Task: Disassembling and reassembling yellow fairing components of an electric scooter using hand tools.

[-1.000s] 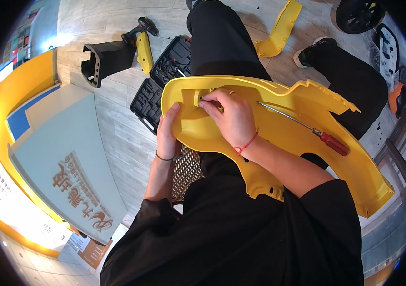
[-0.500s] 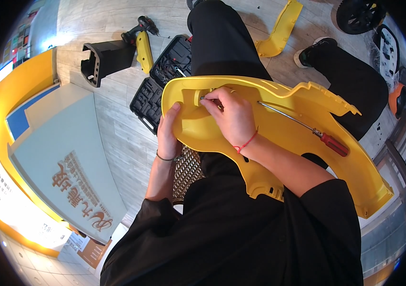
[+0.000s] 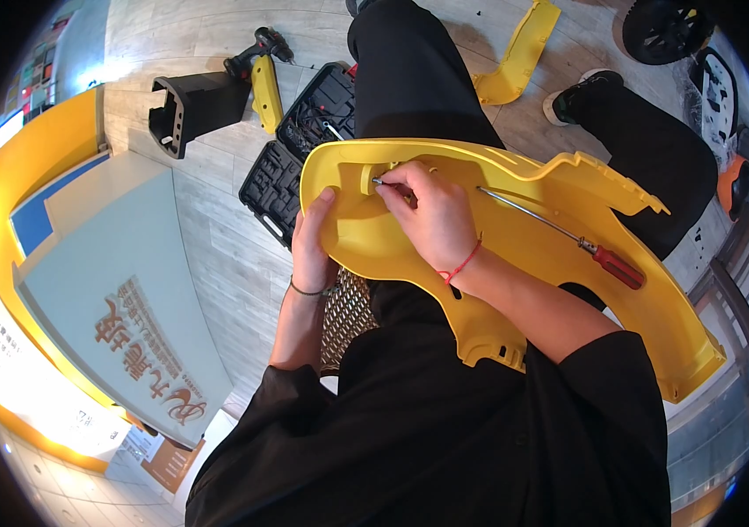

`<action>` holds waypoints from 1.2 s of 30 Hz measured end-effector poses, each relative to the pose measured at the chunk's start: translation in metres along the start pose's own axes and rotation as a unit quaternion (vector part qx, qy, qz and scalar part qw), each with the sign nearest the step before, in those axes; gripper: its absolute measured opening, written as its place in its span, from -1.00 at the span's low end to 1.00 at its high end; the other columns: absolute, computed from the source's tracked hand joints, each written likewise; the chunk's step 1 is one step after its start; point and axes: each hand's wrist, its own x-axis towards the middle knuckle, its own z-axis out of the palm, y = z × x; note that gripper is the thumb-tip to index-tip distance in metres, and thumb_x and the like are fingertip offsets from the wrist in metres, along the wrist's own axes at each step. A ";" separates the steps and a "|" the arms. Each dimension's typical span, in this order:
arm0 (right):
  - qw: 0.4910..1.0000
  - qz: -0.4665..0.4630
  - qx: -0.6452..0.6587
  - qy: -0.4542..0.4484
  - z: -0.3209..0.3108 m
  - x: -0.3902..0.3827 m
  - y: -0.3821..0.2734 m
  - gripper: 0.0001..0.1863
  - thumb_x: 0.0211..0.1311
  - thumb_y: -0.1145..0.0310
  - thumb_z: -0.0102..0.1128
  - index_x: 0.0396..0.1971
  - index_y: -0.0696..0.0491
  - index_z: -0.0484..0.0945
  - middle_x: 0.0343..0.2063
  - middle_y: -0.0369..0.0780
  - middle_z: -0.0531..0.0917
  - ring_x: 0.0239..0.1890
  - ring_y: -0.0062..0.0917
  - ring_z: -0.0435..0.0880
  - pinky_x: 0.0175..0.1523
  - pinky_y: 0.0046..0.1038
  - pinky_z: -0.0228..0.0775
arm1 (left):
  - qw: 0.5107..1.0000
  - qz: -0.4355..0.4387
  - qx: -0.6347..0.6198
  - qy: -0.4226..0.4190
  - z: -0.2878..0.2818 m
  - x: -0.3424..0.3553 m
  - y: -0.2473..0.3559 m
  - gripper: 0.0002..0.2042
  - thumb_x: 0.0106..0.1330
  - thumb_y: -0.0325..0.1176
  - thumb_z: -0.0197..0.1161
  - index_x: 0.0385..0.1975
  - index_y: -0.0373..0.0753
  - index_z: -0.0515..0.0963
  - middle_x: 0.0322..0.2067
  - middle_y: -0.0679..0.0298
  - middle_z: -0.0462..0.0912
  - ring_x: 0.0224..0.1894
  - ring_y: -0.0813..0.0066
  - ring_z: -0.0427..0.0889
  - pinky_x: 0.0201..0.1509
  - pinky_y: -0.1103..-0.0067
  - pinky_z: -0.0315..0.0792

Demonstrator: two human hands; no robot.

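A large yellow plastic shell (image 3: 524,211) lies across my lap, its hollow side up. Its left rim is in the grip of my left hand (image 3: 313,241), thumb over the edge and fingers underneath. Inside the shell, my right hand (image 3: 431,206) pinches a small metal piece, probably a screw (image 3: 378,181), against a raised yellow boss (image 3: 366,179). Fingers hide most of that piece. A screwdriver (image 3: 616,266) with a red and black handle rests in the shell to the right of my right hand, its shaft pointing up-left.
On the floor ahead are an open black tool case (image 3: 269,189), a black box-shaped part (image 3: 207,105), a cordless drill (image 3: 260,51) and a narrow yellow part (image 3: 265,95). Another yellow panel (image 3: 519,57) lies beyond my legs. A black wheel (image 3: 662,31) sits far right; a white counter (image 3: 128,281) stands left.
Both hands keep nearly the same places. My right hand has shifted very slightly right, and more of the small metal piece shows at its fingertips.
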 end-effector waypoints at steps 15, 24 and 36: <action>0.999 -0.028 -0.013 0.014 0.001 0.002 -0.002 -0.88 0.11 0.48 0.33 -0.35 0.12 0.58 -0.48 -0.17 0.69 -0.47 -0.40 0.70 -0.37 -0.46 0.52 | 1.000 -0.003 0.012 -0.003 -0.004 0.002 -0.001 -0.60 0.43 -0.18 -0.02 0.08 -0.38 0.38 -0.05 0.11 0.58 -0.05 0.37 0.59 0.04 0.52 0.46; 0.998 -0.031 -0.061 0.014 -0.001 0.004 -0.005 -0.87 0.17 0.36 0.30 -0.39 0.10 0.60 -0.51 -0.18 0.68 -0.47 -0.32 0.68 -0.38 -0.36 0.49 | 1.000 -0.001 0.012 -0.010 -0.006 0.002 -0.001 -0.60 0.44 -0.19 -0.03 0.10 -0.38 0.37 -0.03 0.11 0.57 -0.04 0.36 0.58 0.05 0.52 0.45; 0.997 -0.049 -0.055 0.007 -0.004 0.005 -0.008 -0.86 0.16 0.40 0.29 -0.39 0.15 0.59 -0.47 -0.12 0.65 -0.46 -0.26 0.65 -0.35 -0.32 0.49 | 1.000 -0.005 0.017 -0.001 -0.005 0.002 -0.001 -0.60 0.43 -0.19 -0.02 0.08 -0.37 0.38 -0.05 0.12 0.58 -0.05 0.38 0.59 0.04 0.52 0.46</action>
